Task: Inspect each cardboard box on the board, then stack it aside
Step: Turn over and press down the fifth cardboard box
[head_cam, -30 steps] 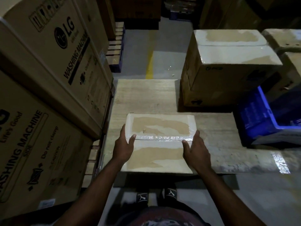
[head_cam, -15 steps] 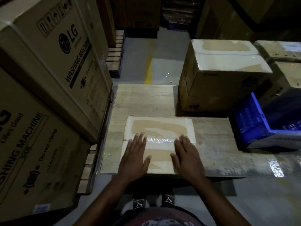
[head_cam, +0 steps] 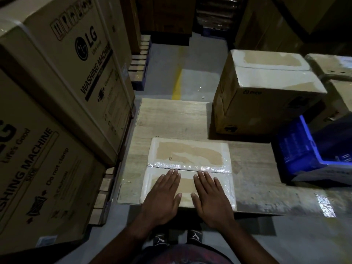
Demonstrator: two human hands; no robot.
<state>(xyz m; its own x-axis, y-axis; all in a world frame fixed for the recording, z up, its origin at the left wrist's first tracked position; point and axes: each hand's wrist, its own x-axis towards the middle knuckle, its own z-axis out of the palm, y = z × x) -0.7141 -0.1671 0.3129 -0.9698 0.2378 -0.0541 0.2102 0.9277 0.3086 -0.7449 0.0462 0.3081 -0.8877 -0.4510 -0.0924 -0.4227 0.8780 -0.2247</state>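
A flat cardboard box (head_cam: 188,155) with torn white paper and a shiny tape seam lies at the near edge of the wooden board (head_cam: 171,119). My left hand (head_cam: 162,197) rests flat on its near flap, fingers straight and reaching the tape seam. Beside it, my right hand (head_cam: 211,197) lies flat on the same flap in the same way. A larger cardboard box (head_cam: 264,92) stands on the board's far right part.
Tall washing machine cartons (head_cam: 57,103) wall off the left side. A blue plastic crate (head_cam: 308,149) sits at the right, with more cartons (head_cam: 335,73) behind it. Grey floor with a yellow line (head_cam: 177,82) runs beyond the board. My feet (head_cam: 177,239) stand below the near edge.
My hands moved from the box's left and right sides onto its top, then slid closer together and back toward the near flap. The box itself has stayed in place.
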